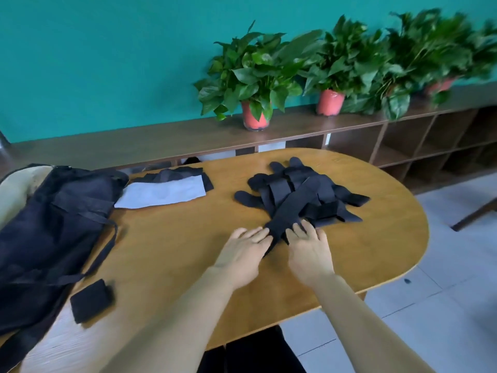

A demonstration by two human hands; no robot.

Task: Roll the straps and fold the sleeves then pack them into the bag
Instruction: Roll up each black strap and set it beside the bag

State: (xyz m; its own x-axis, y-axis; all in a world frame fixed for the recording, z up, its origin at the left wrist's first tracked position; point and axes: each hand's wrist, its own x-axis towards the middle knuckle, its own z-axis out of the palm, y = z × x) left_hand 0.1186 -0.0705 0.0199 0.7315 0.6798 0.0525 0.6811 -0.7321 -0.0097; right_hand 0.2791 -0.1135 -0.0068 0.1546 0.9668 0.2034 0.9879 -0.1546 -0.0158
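1. My left hand (pixel 243 251) and right hand (pixel 309 254) lie palm down on the oval, yellow-brown wooden table (pixel 376 238), at the near edge of the heap of flat black fabric straps (pixel 282 184).
2. One long black strap (pixel 293 208) runs from the top of the heap down towards me, and its near end comes out between my two hands.
3. The fingers (pixel 259 235) of my left hand are straight and held close together, and their tips touch the left edge of that strap's end.
4. The fingers (pixel 304 227) of my right hand are straight and slightly spread. They rest on the strap's right edge and on the nearest pieces of the heap.
5. Both thumbs are hidden under my hands, and the frame is blurred there, so I cannot tell whether anything is pinched underneath.
6. Left of the heap, well apart from it, a flat white fabric sleeve (pixel 164 193) lies on a stack of folded black sleeves (pixel 172 175).
7. Further left of the heap, the large black fabric bag (pixel 53 216) slumps over the table's end with its webbing handles loose.
8. Left of the heap and nearer to me, a small folded black square of fabric (pixel 91 300) sits just beside the bag.
9. Beyond the heap, leafy green plants in red pots (pixel 250 76) stand on a long brown wooden shelf (pixel 161 141) against a teal wall.
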